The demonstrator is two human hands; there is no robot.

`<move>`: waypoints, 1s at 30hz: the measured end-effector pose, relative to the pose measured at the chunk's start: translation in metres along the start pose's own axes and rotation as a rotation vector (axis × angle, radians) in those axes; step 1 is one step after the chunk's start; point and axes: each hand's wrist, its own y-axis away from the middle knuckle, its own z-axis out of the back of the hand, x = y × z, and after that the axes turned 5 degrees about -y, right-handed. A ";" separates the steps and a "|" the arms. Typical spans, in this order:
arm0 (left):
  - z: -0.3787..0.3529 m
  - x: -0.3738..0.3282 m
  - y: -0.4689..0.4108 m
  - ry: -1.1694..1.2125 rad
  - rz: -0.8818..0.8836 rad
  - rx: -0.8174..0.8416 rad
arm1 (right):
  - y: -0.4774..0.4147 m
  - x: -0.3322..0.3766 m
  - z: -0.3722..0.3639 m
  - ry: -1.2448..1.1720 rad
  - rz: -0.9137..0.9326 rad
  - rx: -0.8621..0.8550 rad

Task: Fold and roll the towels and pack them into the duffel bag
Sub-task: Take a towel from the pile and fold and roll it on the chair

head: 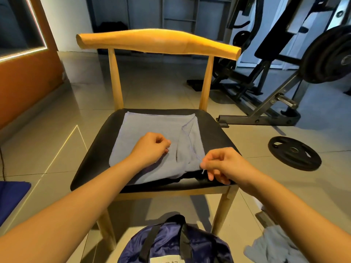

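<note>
Shows a light blue towel (152, 128) spread on the black seat (95, 152) of a wooden chair (157, 41), its right-hand portion folded inward so that a stitched hem runs diagonally from the far right corner toward the near edge.

Places the left hand (152, 147) on the middle of the towel, knuckles up and fingers curled, fingertips against the cloth; cannot tell whether any cloth is caught between them.

Places the right hand (224, 164) at the towel's near right corner, close to the seat's front edge, with thumb and forefinger pinching the hem beside a short loose thread.

Sets a navy duffel bag (171, 243) with black straps on the tiled floor just in front of the chair, partly cut off by the bottom of the view.

Includes a second, crumpled grey-blue towel (275, 245) on the floor to the right of the bag, a black weight plate (294, 152) lying flat to the right of the chair, a loaded barbell (330, 54) on a bench frame behind it, and a corner of a blue mat (11, 198) at the left edge.
</note>
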 end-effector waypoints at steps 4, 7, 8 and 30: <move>-0.001 0.004 0.007 -0.381 -0.189 -0.009 | 0.014 -0.012 0.007 -0.048 -0.119 -0.026; -0.007 0.010 0.014 -0.711 -0.299 0.024 | 0.017 -0.015 -0.001 -0.060 -0.204 -0.025; -0.009 0.011 0.014 -0.760 -0.281 0.071 | 0.017 -0.016 -0.005 -0.045 -0.201 -0.045; 0.062 0.005 0.054 -0.435 -0.165 -0.121 | 0.018 -0.030 -0.015 0.712 0.127 -0.531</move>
